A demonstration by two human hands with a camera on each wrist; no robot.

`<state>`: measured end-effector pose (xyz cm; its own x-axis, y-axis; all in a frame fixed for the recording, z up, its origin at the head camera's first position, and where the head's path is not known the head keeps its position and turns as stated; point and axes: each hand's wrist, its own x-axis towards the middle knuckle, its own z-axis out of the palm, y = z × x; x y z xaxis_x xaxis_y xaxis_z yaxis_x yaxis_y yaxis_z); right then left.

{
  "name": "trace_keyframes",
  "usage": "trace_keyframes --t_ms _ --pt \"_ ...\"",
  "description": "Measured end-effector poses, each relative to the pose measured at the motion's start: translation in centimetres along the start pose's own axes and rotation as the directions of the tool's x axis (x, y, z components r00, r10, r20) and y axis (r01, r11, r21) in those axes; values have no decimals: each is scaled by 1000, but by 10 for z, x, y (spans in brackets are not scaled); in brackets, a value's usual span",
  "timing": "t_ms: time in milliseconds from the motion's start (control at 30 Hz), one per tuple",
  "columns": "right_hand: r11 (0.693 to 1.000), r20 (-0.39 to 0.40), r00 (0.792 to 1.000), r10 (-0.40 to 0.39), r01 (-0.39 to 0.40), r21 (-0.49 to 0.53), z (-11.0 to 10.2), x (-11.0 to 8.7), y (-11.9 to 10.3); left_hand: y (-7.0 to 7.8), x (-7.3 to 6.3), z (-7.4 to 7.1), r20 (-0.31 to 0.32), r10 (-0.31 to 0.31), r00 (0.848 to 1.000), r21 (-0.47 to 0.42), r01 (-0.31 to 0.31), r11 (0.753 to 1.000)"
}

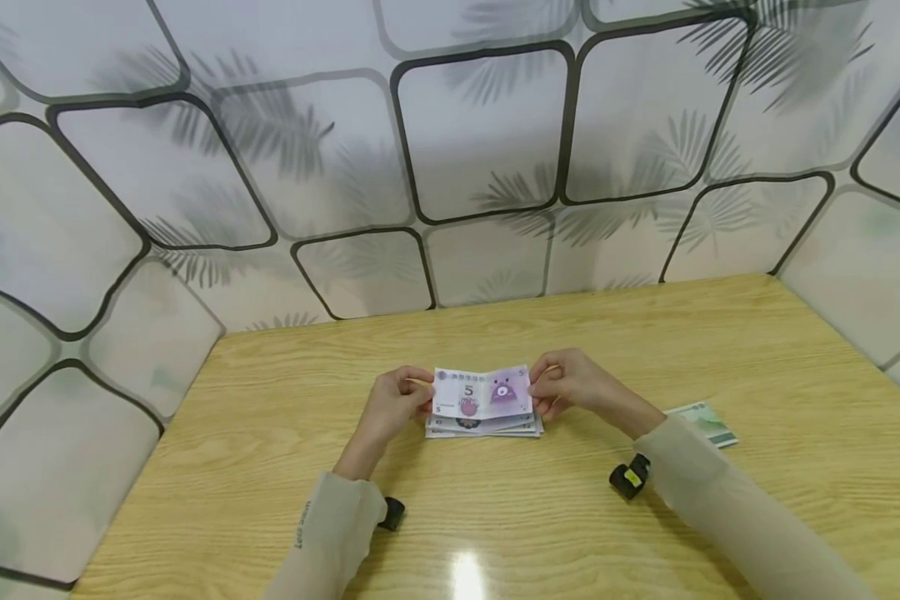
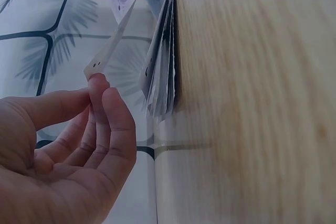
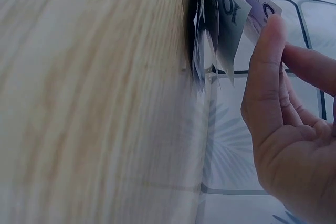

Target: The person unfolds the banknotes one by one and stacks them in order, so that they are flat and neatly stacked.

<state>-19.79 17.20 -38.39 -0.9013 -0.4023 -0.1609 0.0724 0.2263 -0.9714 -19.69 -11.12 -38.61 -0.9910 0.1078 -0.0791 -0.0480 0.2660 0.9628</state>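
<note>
A purple and white play banknote (image 1: 487,390) marked 5 is held up by its two short ends, with a crease down its middle. My left hand (image 1: 395,402) pinches its left end between thumb and fingers, and my right hand (image 1: 570,385) pinches the right end. Below the note lies a loose stack of banknotes (image 1: 521,431) on the table, its layers fanned apart in both wrist views. One note in that stack, marked 10 (image 3: 229,17), stands partly lifted in the right wrist view. A gap shows between the held note (image 2: 107,51) and the stack.
A green and white banknote (image 1: 708,423) lies on the wooden table (image 1: 495,508), partly hidden by my right forearm. Behind the table hangs a pale wall covering (image 1: 487,133) with dark outlines and leaf prints. Black wrist cameras (image 1: 630,477) sit at both cuffs.
</note>
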Motion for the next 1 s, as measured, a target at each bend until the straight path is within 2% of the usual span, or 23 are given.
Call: trace_keyframes --t_ms 200,467,567,767,933,1000 --pt "1000 12 1000 -9 9 -18 -1 -1 1 -1 0 -1 20 -3 1000 32 3 999" --pt "1000 14 1000 -8 8 -17 -5 -4 0 -1 0 -1 52 -55 997 102 50 994" --pt "1000 10 1000 -8 8 -18 -7 -5 0 0 1 -1 43 -33 999 128 27 991" --pt "998 -12 1000 -14 14 -61 -19 -13 -4 4 3 2 30 68 997 158 -72 985" --pt "995 -26 1000 -15 12 -98 -33 -21 -7 10 4 8 110 122 986 91 -132 987" --pt "994 -31 999 -15 11 -110 -39 -25 -7 13 4 13 155 128 980 55 -138 989"
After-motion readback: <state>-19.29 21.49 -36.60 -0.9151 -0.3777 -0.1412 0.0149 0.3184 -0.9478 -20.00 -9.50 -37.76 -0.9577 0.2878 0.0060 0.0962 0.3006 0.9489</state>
